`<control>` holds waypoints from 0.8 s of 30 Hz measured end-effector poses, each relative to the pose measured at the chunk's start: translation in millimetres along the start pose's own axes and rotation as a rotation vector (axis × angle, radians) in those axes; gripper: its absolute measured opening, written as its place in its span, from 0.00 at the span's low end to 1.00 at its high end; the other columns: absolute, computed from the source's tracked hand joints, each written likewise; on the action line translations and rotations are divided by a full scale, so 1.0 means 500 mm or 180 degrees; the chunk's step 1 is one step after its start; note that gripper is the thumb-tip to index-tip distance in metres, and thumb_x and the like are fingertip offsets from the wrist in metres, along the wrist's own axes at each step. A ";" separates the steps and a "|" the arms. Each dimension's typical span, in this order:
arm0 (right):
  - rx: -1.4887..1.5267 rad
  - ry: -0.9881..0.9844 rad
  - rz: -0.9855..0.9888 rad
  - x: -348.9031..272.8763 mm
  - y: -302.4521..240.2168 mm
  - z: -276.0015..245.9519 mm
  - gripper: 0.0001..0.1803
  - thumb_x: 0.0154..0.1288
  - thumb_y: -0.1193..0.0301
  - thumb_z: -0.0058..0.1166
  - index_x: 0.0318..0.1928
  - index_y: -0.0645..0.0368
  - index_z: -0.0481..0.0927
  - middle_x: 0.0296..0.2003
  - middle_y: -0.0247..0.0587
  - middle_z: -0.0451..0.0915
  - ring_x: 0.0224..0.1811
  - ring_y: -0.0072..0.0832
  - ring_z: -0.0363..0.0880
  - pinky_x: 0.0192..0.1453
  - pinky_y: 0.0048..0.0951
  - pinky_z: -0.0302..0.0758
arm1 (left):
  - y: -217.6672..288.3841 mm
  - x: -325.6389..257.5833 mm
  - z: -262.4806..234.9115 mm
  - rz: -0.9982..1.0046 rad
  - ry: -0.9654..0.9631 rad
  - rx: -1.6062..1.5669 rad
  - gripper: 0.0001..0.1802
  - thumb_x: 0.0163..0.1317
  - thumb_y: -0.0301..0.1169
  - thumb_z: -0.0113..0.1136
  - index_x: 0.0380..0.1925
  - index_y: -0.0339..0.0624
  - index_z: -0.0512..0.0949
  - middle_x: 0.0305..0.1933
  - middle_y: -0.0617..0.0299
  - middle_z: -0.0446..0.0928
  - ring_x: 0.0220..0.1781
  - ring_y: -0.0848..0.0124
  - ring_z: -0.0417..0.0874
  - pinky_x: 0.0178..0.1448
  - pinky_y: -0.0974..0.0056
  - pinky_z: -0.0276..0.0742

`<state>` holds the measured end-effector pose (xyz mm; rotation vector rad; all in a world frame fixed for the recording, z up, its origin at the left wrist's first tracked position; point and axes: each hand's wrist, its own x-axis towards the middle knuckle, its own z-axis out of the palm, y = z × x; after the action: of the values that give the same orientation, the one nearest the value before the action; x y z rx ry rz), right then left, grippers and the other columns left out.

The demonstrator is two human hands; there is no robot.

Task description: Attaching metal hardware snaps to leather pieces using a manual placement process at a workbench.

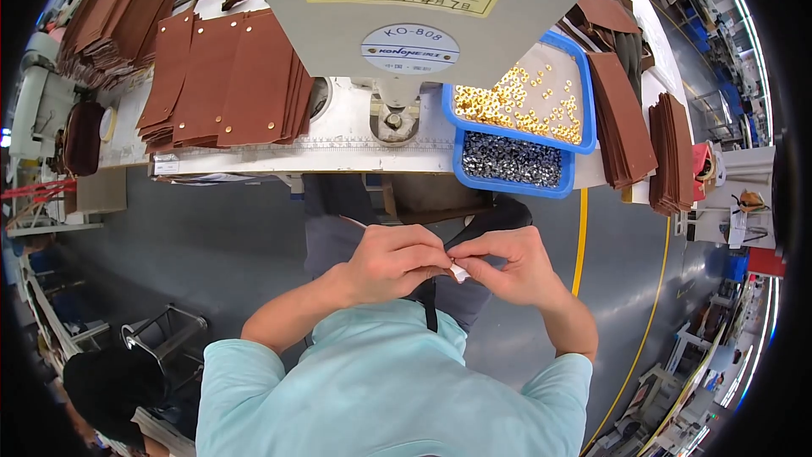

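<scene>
Above my lap and in front of the table edge, my left hand (397, 261) and my right hand (509, 264) come together, fingers closed in a pinch. Between their fingertips shows a small white piece (459, 272), perhaps paper or cloth; most of it is hidden by the fingers. A thin pale edge sticks out behind the left hand, too little of it to name. Beyond the hands stands a grey press machine (397, 13) with a metal lower die (394, 122) on the white table (355, 159).
Brown panels with gold studs (241, 76) lie stacked on the left. At right, a blue tray of gold eyelets (584, 76) overlaps a blue tray of dark metal parts (516, 190). Brown strips (622, 118) hang over the table's right edge. Another person (114, 393) is at lower left.
</scene>
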<state>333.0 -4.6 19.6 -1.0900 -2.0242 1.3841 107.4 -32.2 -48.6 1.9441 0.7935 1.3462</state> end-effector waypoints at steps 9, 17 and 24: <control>-0.0461 0.0264 -0.0900 0.004 0.001 0.003 0.14 0.55 0.75 0.72 0.44 0.61 0.89 0.34 0.41 0.90 0.33 0.36 0.89 0.37 0.31 0.84 | 0.012 0.004 0.002 -0.0796 -0.0049 -0.0333 0.09 0.54 0.21 0.75 0.35 0.42 0.87 0.37 0.61 0.84 0.34 0.68 0.87 0.35 0.65 0.83; -0.0648 0.0398 -0.1144 0.002 0.031 0.014 0.19 0.49 0.72 0.79 0.44 0.59 0.88 0.33 0.38 0.89 0.32 0.35 0.88 0.35 0.31 0.83 | 0.044 -0.004 0.010 -0.1723 -0.0033 -0.0938 0.07 0.62 0.21 0.71 0.40 0.39 0.87 0.40 0.59 0.85 0.37 0.69 0.87 0.39 0.66 0.83; -0.0541 0.0486 -0.1002 0.003 0.040 0.019 0.17 0.50 0.74 0.78 0.43 0.58 0.88 0.32 0.40 0.88 0.31 0.35 0.87 0.33 0.32 0.82 | 0.061 -0.003 0.001 -0.1889 -0.0219 -0.0608 0.09 0.65 0.23 0.70 0.44 0.36 0.85 0.44 0.57 0.85 0.42 0.69 0.88 0.46 0.65 0.86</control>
<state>332.2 -5.0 -2.5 -0.8672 -2.1197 0.9584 111.2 -52.2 -25.8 1.4369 1.0588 0.9477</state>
